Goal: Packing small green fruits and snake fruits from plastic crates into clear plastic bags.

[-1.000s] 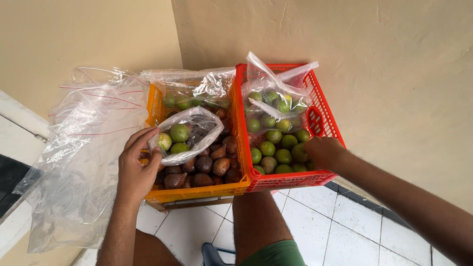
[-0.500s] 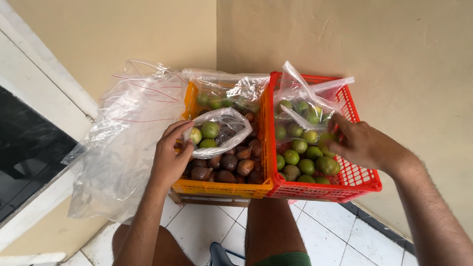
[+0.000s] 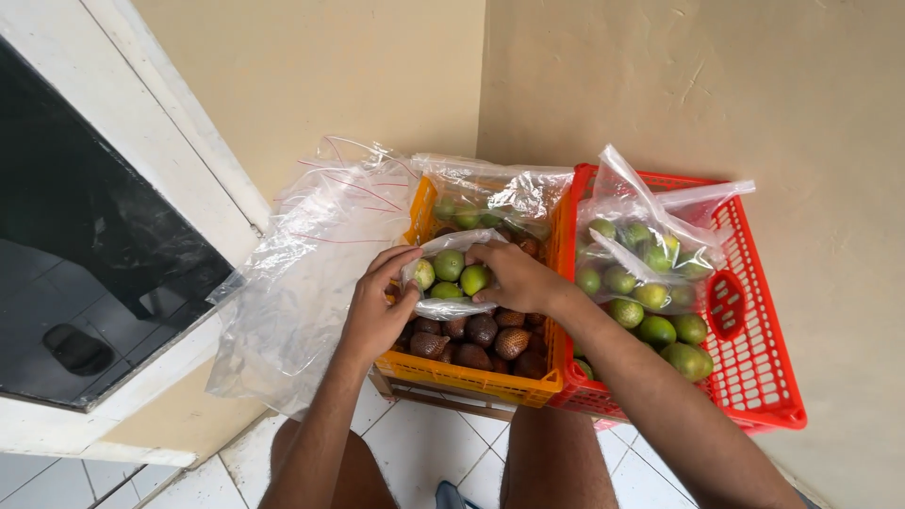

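Note:
A small clear plastic bag (image 3: 443,306) with a few green round fruits (image 3: 450,265) is held over the orange crate (image 3: 471,381). My left hand (image 3: 377,306) grips the bag's left side. My right hand (image 3: 514,275) grips its right side and top edge. Under the bag, brown scaly fruits (image 3: 481,332) fill the front of the orange crate. At the crate's back lies another clear bag (image 3: 495,193) with green fruits.
A red crate (image 3: 754,368) to the right holds loose green fruits (image 3: 660,330) and a clear bag (image 3: 641,226) of them. A large clear plastic sheet (image 3: 302,283) hangs left of the orange crate. A dark window pane (image 3: 85,254) is at left. White floor tiles (image 3: 415,452) lie below.
My right hand has moved left from the red crate's fruits to the small bag. Both hands now hold it. The view has shifted right and down.

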